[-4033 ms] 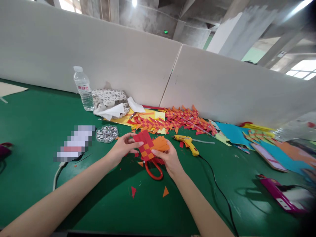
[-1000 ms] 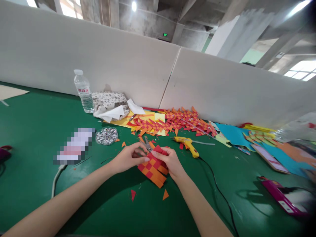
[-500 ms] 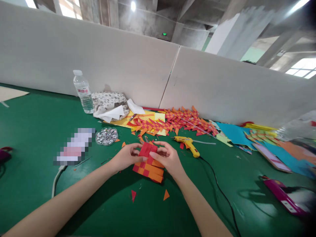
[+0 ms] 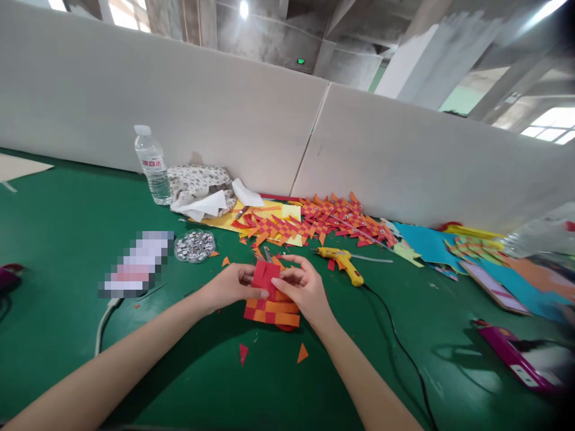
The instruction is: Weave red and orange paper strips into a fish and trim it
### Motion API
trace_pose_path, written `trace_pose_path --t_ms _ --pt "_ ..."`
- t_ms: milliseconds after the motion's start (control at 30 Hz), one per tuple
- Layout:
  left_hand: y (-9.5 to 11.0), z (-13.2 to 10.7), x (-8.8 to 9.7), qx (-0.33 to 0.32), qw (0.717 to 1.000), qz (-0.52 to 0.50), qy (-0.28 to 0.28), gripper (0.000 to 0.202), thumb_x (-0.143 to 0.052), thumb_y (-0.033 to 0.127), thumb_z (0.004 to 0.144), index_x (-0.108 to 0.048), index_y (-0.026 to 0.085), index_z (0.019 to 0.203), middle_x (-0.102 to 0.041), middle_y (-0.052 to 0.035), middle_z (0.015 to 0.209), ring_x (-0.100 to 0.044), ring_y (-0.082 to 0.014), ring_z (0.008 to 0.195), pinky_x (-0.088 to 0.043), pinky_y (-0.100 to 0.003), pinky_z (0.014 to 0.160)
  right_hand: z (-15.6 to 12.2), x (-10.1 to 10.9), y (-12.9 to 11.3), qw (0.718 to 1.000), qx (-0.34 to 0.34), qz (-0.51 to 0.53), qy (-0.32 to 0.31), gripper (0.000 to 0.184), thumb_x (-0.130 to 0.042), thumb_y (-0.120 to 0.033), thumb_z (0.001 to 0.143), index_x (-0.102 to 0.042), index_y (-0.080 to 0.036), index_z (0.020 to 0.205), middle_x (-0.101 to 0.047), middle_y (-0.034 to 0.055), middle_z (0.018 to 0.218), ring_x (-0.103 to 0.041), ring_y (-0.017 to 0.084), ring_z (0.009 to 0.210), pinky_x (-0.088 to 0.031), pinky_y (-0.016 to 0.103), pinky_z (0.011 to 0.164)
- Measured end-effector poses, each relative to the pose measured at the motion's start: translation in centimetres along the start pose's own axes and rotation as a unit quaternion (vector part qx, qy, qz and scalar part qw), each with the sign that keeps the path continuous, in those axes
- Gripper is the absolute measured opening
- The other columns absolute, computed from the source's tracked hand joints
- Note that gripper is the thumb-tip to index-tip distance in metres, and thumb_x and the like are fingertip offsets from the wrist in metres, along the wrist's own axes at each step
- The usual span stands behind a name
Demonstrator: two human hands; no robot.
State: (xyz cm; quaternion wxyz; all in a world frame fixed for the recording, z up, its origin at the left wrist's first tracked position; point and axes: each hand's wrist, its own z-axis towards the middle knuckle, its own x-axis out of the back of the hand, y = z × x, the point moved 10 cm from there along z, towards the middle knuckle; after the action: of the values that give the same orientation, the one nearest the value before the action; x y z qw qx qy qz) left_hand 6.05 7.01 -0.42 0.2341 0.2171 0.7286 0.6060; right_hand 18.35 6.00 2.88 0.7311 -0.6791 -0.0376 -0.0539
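A scuffed green tabletop (image 4: 188,383) spreads below a pale partition (image 4: 157,90) with a slanting seam; beyond it are grey concrete beams, a lit lamp (image 4: 244,8) and bright windows. Against the partition stand a water bottle (image 4: 155,170) and, right of it, a spotted cloth (image 4: 200,179) and a heap of red-and-orange checkered paper shapes (image 4: 335,212). A yellow glue gun (image 4: 344,263) lies on the right.

At the centre, over the table, is a woven paper piece (image 4: 265,311) — plain red on its upper part, red-and-orange checks lower down, orange strips jutting rightward. The left hand (image 4: 231,287) pinches its left edge; the right hand (image 4: 308,290) grips its right side, thumb pressed on the red. Two paper triangles (image 4: 302,353), one red, one orange, lie nearer the viewer.
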Motion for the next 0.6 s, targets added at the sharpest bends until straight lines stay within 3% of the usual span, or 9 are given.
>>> trace_pose_path --t_ms 200,400,600 --pt "0.2 -0.1 -0.4 0.002 1.0 -0.01 -0.007 0.038 -0.075 0.031 0.063 -0.067 0.014 0.096 -0.071 -0.0076 0.094 -0.065 -0.0223 0.087 -0.05 -0.034 0.078 -0.1 -0.3 0.2 1.0 -0.003 0.014 -0.005 0.048 -0.076 -0.031 0.061 -0.052 -0.023 0.102 -0.064 -0.0015 0.069 -0.06 0.015 0.062 -0.046 0.028 0.061" --pt "0.0 0.1 1.0 -0.005 0.997 -0.058 0.057 0.04 -0.075 0.033 0.063 -0.067 0.015 0.098 -0.071 -0.0084 0.099 -0.066 -0.0206 0.085 -0.052 -0.032 0.076 0.0 -0.2 0.4 1.0 -0.006 -0.005 -0.023 0.048 -0.074 -0.032 0.062 -0.051 -0.021 0.103 -0.067 0.0018 0.076 -0.063 0.017 0.069 -0.047 0.029 0.064" --pt "0.0 -0.2 1.6 0.011 0.994 -0.052 0.097 0.037 -0.076 0.032 0.061 -0.069 0.014 0.093 -0.072 -0.008 0.095 -0.066 -0.0208 0.085 -0.052 -0.029 0.074 0.0 -0.4 0.2 0.999 0.009 -0.038 -0.031 0.043 -0.072 -0.032 0.065 -0.051 -0.021 0.102 -0.067 0.0009 0.074 -0.06 0.014 0.059 -0.043 0.025 0.052"
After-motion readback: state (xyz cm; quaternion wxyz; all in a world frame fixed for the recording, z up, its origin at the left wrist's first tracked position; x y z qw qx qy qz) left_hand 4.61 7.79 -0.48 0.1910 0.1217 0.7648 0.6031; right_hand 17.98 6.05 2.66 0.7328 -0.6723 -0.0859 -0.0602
